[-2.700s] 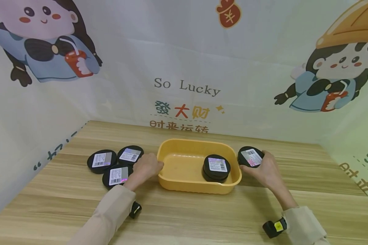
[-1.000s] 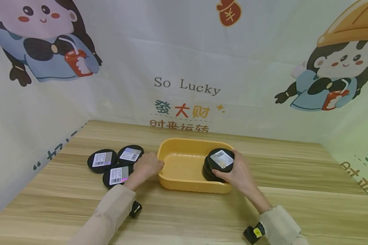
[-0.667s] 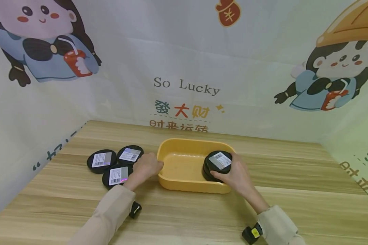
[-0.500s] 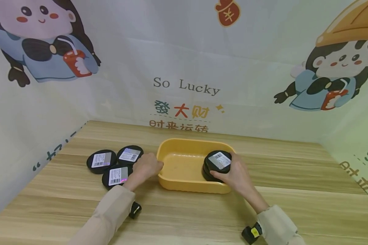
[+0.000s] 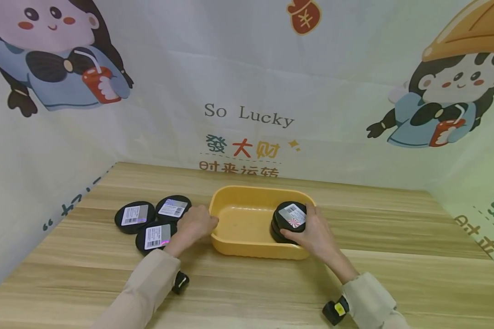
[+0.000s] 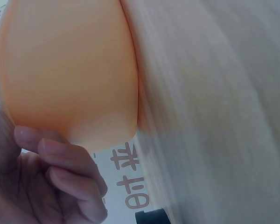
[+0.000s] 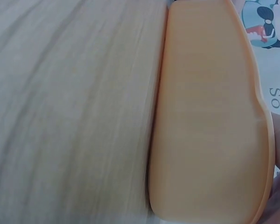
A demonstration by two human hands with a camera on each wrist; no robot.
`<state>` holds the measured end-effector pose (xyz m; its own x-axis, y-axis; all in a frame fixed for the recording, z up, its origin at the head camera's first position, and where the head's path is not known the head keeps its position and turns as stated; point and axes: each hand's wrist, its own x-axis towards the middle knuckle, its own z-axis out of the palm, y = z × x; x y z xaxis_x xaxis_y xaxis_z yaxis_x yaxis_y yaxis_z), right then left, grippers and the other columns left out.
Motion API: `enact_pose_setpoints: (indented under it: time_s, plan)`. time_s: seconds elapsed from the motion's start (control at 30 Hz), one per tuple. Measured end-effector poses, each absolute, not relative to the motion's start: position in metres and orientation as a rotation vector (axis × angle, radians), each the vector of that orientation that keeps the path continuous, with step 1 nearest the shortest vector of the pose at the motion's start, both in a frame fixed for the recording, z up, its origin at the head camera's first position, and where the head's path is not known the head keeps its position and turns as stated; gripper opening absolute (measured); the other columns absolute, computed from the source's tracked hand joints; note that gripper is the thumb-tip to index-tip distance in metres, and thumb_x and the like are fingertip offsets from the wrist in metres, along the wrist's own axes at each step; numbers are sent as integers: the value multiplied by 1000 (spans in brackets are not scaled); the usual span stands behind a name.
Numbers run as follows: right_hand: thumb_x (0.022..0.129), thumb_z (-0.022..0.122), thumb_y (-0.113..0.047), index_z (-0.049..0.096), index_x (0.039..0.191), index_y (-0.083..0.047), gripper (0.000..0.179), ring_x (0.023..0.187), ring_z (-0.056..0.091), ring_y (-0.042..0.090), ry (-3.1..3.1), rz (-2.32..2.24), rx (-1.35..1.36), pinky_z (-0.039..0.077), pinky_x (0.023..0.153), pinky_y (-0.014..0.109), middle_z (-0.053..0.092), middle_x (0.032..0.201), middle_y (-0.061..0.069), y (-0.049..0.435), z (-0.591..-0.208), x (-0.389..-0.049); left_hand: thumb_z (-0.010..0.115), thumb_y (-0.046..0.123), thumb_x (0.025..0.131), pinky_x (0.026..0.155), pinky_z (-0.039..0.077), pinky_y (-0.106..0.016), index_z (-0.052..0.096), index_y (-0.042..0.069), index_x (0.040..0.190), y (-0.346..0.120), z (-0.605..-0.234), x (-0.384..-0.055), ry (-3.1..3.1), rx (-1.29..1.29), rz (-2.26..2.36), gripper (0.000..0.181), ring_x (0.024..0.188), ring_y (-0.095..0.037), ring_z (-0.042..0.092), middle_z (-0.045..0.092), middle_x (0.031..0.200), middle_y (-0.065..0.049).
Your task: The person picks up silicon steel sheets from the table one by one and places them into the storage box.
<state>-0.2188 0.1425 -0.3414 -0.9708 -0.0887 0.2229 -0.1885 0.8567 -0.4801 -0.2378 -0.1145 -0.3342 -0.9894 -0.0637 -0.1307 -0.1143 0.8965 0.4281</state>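
Note:
In the head view, my left hand [image 5: 196,225] pinches the left rim of a yellow plastic basin [image 5: 255,249]. Thumb and curled fingers [image 6: 67,158] sit at that rim in the left wrist view. My right hand [image 5: 319,230] reaches over the basin's right end and grips a flat, round black container [image 5: 288,211] with a white and silver label. That container lies on top of a stack of similar ones, partly hidden by my thumb. The right wrist view shows mostly the basin's outer wall [image 7: 210,112], with part of my hand at the right edge.
Three more labelled black containers [image 5: 134,216] lie close together on the wooden table [image 5: 247,292], left of my left hand. Behind the table hangs a printed cloth backdrop [image 5: 169,82].
My right hand has brought the black container from the table right of the basin, leftwards over the rim and down onto the stack inside. My left hand stays at the left rim.

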Motion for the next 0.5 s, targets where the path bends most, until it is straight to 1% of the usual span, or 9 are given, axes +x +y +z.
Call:
enact_pose_setpoints:
  time_s: [0.4,0.5]
  plan:
    - [68,73,-36,27,128,17,92,110,42,47,-2869,718,247,37,88,52,37,123,37,140,-340,-221,47,23,81,51,38,-33,54,5,70,-115,-335,-238,2962,-136,679,22,62,-21,50,53,69,-9]
    - [68,73,-36,26,128,17,93,111,41,47,-2880,710,234,37,88,53,35,125,38,140,-339,-222,47,23,80,51,38,-34,54,5,69,-115,-335,-238,2964,-135,675,22,63,-21,50,53,70,-10]
